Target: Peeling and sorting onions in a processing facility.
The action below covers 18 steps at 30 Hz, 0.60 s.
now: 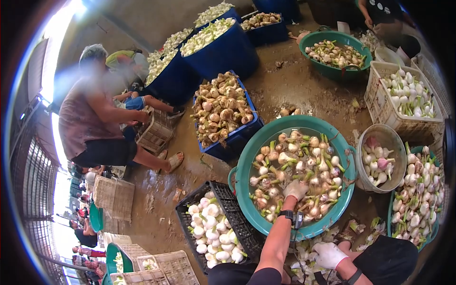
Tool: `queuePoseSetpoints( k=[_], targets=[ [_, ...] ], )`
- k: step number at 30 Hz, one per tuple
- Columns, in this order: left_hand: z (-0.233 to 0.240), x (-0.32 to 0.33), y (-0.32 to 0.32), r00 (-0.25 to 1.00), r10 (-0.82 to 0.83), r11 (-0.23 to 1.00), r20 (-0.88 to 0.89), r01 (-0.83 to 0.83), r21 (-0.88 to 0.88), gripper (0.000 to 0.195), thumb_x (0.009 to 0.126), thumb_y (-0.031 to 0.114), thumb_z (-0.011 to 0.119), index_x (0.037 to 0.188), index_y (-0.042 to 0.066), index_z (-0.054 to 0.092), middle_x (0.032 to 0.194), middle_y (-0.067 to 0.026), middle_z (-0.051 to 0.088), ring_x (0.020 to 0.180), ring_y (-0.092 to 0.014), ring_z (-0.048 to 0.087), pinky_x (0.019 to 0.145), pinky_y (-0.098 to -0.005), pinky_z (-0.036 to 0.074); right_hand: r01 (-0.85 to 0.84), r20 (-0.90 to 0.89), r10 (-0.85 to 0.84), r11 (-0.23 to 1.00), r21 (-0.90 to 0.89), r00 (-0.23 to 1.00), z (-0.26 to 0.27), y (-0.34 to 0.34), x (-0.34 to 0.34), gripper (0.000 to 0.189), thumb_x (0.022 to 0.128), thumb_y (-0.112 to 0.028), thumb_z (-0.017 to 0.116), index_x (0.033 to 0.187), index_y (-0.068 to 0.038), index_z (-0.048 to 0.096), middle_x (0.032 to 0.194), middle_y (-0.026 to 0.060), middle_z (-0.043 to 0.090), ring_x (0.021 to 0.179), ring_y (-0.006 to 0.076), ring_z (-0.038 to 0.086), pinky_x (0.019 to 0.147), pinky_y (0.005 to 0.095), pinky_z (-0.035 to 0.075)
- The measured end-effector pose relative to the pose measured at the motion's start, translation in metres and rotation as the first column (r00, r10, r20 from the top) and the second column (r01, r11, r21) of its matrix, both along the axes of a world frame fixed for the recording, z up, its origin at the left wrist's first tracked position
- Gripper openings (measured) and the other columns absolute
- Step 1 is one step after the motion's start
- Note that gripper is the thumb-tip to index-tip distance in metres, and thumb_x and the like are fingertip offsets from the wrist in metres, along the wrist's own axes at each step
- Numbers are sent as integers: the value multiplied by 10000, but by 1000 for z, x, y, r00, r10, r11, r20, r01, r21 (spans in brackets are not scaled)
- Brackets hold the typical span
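Observation:
A large teal plastic basin (245,206) of murky water stands before me, full of garlic bulbs (285,156) with trimmed green stems. My left hand (296,189), in a wet glove, reaches down among the floating bulbs; its fingertips are hidden, so its grip is unclear. A device with a cable is strapped to that wrist. Outside the basin, my right hand (329,255) wears a white glove near my knee, above a litter of garlic peelings (302,262). Its fingers look bent, and I cannot make out anything in them.
Left of the basin is a black crate (254,222) of white garlic. A blue crate (231,142) of unpeeled garlic stands beyond. On the right are a clear bucket (359,178), a green tub (392,228) and a beige crate (377,92). Other people work nearby; the floor (160,203) is wet.

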<state>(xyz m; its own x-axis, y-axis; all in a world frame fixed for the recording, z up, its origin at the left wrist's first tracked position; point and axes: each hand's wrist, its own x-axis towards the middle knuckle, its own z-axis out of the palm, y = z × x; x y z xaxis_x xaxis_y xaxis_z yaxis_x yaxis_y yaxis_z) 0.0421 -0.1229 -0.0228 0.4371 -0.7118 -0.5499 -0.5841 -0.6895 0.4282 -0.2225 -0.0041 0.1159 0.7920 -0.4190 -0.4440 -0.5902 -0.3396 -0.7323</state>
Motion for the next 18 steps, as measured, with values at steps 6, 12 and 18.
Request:
queuePoseSetpoints(
  k=[6, 12, 18],
  targets=[
    [85, -31, 27, 988, -25, 976, 152, 57, -209, 502, 801, 437, 575, 1169, 101, 632, 1135, -241, 659, 1079, -405, 617, 929, -486, 461, 240, 54, -238, 970, -34, 970, 14, -14, 5, 254, 876, -249, 609, 938, -5, 645, 902, 242, 649, 881, 427, 632, 802, 479, 502],
    [181, -96, 61, 969, -190, 960, -156, 150, -238, 464, 799, 449, 621, 1060, 67, 663, 986, -246, 683, 970, -407, 654, 850, -466, 511, 774, 462, -671, 631, -55, 580, -5, -41, -14, 284, 936, -237, 587, 1059, 16, 625, 952, 214, 668, 877, 356, 663, 817, 403, 510],
    [163, -135, 111, 960, -282, 916, 2, 270, -296, 328, 881, 305, 526, 1017, 31, 644, 976, -288, 659, 971, -453, 628, 863, -519, 489, 749, 335, -775, 619, 236, 536, -41, -40, -10, 386, 963, -348, 594, 935, 33, 648, 745, 104, 617, 683, 190, 583, 623, 367, 465]
  ],
)
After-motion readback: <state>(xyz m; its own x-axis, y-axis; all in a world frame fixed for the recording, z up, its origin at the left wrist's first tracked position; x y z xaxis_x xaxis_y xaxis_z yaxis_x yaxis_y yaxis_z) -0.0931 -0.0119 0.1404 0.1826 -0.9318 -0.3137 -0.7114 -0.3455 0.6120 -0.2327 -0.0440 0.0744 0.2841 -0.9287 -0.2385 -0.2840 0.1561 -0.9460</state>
